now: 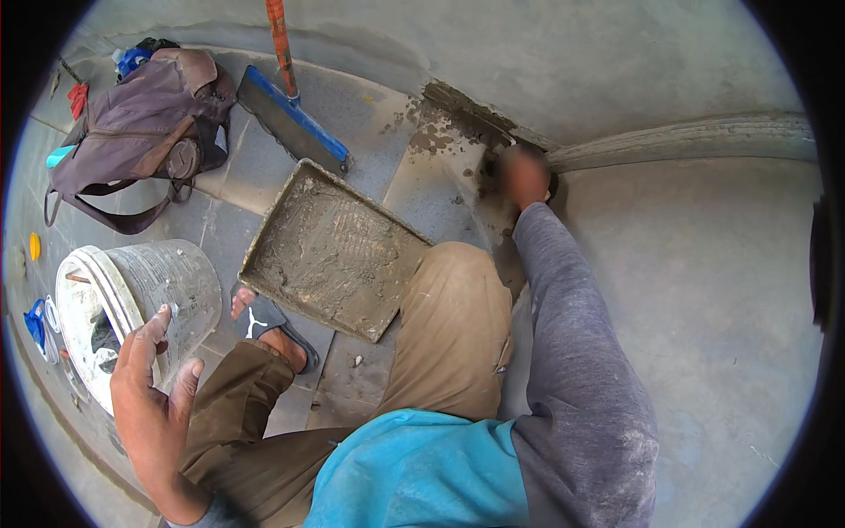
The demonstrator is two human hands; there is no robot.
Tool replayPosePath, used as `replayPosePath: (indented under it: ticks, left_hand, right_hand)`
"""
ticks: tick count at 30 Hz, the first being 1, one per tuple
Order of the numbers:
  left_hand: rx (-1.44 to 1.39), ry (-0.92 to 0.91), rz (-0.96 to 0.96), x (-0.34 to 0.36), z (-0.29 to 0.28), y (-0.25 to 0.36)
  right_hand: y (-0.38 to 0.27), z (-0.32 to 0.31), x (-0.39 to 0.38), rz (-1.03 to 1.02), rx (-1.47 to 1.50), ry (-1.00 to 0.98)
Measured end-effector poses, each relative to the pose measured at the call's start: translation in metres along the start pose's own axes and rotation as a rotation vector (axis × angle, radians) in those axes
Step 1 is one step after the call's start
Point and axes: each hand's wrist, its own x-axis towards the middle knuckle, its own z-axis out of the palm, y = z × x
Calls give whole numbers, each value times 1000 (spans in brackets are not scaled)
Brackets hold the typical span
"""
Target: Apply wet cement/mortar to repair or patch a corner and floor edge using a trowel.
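My right hand reaches down to the corner where the floor meets the wall. Blur smears it, so its fingers and anything in them cannot be made out. Dark wet mortar lies along the wall's foot beside it, with splashes on the tiles. Closer to me, a shallow rectangular tray holds a spread layer of grey mortar. My left hand is raised with thumb and fingers apart, holding nothing. It overlaps the near side of a whitish plastic bucket in the picture; whether they touch is unclear.
A blue-edged floor squeegee with an orange handle stands beyond the tray. Left of it rests a brown backpack. My sandalled foot is between bucket and tray. Grey walls rise ahead and on the right.
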Motion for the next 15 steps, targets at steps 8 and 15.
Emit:
replayPosePath:
  ticks: [8, 15]
  left_hand:
    - [-34, 74, 67, 0, -2, 3]
    - [-12, 58, 36, -1, 2, 5]
  right_hand:
    - [27, -33, -8, -13, 77, -8]
    - [37, 2, -12, -149, -202, -98]
